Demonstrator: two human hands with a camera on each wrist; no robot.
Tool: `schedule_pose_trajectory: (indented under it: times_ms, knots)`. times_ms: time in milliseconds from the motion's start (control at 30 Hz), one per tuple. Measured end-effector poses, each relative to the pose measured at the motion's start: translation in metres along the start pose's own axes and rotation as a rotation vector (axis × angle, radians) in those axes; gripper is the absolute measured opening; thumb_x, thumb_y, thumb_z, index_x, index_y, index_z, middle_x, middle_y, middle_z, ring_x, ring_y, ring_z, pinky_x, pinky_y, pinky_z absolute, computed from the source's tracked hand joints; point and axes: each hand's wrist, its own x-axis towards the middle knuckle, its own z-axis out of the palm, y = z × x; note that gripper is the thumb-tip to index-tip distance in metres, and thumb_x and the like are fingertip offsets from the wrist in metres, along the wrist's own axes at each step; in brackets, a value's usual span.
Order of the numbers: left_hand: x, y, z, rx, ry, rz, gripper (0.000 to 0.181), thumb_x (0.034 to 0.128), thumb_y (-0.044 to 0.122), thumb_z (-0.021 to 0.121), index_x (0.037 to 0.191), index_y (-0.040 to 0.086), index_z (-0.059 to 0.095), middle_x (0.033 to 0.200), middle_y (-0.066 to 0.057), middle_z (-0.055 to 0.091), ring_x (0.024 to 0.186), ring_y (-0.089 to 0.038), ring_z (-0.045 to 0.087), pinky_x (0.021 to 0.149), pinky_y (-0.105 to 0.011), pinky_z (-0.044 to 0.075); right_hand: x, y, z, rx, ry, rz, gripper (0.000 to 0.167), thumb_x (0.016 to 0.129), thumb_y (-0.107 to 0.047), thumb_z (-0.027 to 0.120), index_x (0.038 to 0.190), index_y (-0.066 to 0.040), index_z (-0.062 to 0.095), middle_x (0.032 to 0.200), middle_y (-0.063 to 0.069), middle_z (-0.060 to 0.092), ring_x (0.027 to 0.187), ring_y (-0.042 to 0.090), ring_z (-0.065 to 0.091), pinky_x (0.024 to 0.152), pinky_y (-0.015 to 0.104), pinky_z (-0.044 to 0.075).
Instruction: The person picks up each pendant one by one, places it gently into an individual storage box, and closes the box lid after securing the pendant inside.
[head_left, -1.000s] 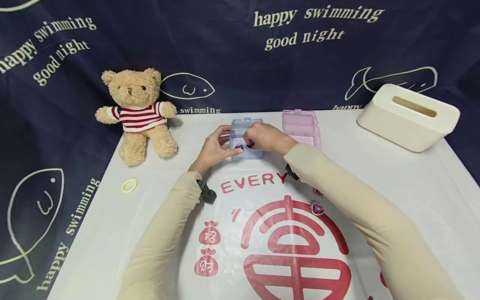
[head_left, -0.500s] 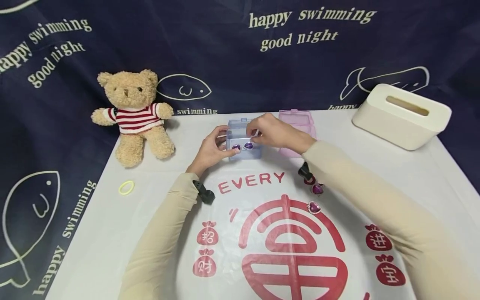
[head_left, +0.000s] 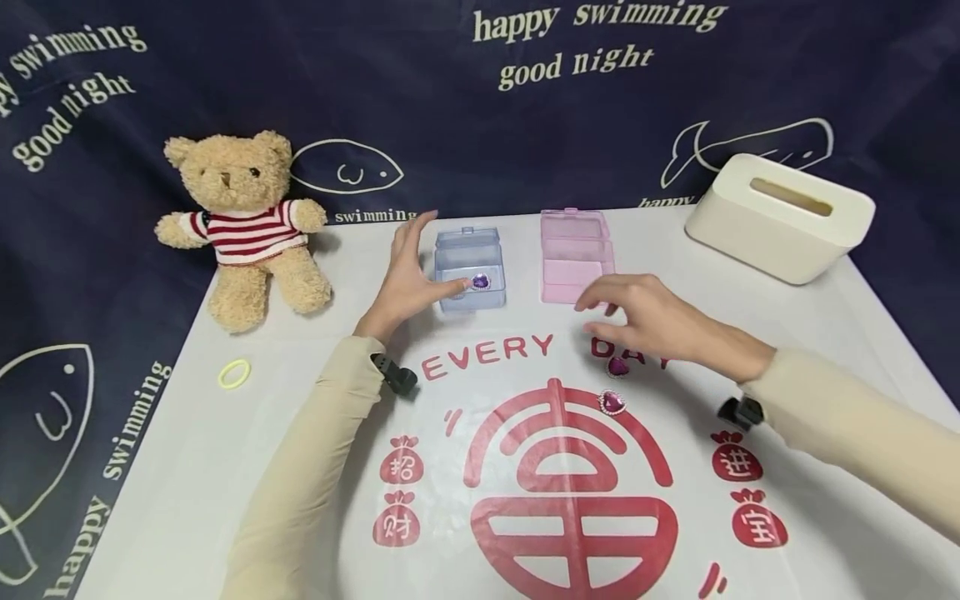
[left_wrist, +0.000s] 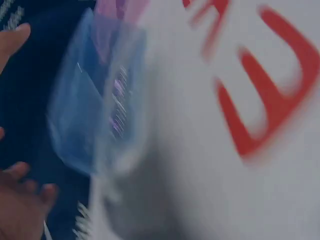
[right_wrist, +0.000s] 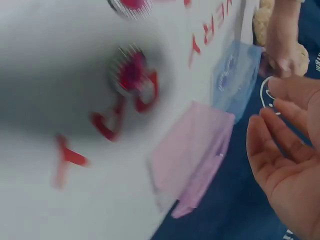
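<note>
The left hand (head_left: 401, 287) is hovering beside the blue box (head_left: 472, 252), where a gem (head_left: 482, 282) is lying; the right hand (head_left: 654, 321), near the pink box (head_left: 574, 252). Fingers parted, both are holding nothing; table (head_left: 522, 279) is separating the boxes.

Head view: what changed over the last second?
Right hand let go of the gem in the blue box and moved right, near the pink box. Left hand uncurled from the blue box's side. Bear, both boxes and the loose gems stayed put.
</note>
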Motion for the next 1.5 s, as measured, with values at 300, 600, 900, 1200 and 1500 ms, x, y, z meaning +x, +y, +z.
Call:
schedule_pose_trajectory:
  times_ms: [300, 600, 900, 1200, 1500]
  knots:
    - [0.01, 0.066, 0.062, -0.216, -0.2, 0.142, 0.097, 0.0689, 0.014, 0.087, 0.149, 0.02, 0.033, 0.155, -0.003, 0.03, 0.144, -0.013, 0.028, 0.114, -0.035, 0.037, -0.039, -0.003, 0.009, 0.01, 0.055, 0.02, 0.038, 0.074, -0.005, 0.081, 0.109, -0.005, 0.068, 0.108, 0.005, 0.069, 0.082, 0.013, 0.063, 0.066, 0.033, 0.057]
    - [0.031, 0.06, 0.116, -0.077, -0.206, -0.096, 0.113, 0.0676, 0.015, 0.086, 0.155, 0.016, 0.014, 0.158, -0.013, 0.023, 0.144, -0.028, 0.031, 0.118, -0.041, 0.03, -0.049, 0.002, 0.017, 0.016, -0.008, 0.126, 0.041, 0.074, -0.004, 0.08, 0.113, -0.004, 0.067, 0.112, 0.007, 0.068, 0.092, 0.02, 0.064, 0.076, 0.04, 0.057]
    - [0.025, 0.05, 0.136, -0.034, -0.13, -0.18, 0.097, 0.0754, 0.021, 0.081, 0.152, 0.01, 0.023, 0.149, -0.016, 0.039, 0.135, -0.028, 0.043, 0.114, -0.039, 0.037, -0.062, 0.018, 0.031, 0.019, -0.133, 0.162, 0.04, 0.077, -0.002, 0.078, 0.115, -0.005, 0.067, 0.116, 0.011, 0.065, 0.102, 0.023, 0.063, 0.084, 0.042, 0.055]
    - [0.015, 0.047, 0.15, 0.024, -0.102, -0.095, 0.092, 0.0784, 0.033, 0.08, 0.151, 0.014, 0.028, 0.148, -0.011, 0.041, 0.136, -0.025, 0.044, 0.113, -0.035, 0.038, -0.067, 0.023, 0.039, -0.009, -0.141, 0.12, 0.03, 0.078, -0.003, 0.078, 0.107, -0.006, 0.071, 0.11, 0.01, 0.067, 0.105, 0.027, 0.062, 0.09, 0.047, 0.054]
    - [0.014, 0.045, 0.151, 0.027, -0.096, -0.074, 0.089, 0.0791, 0.034, 0.08, 0.15, 0.015, 0.03, 0.148, -0.011, 0.041, 0.131, -0.024, 0.047, 0.111, -0.034, 0.041, -0.068, 0.025, 0.039, 0.007, -0.136, 0.13, 0.025, 0.078, -0.004, 0.079, 0.102, -0.007, 0.072, 0.103, 0.006, 0.068, 0.099, 0.02, 0.065, 0.084, 0.04, 0.057]
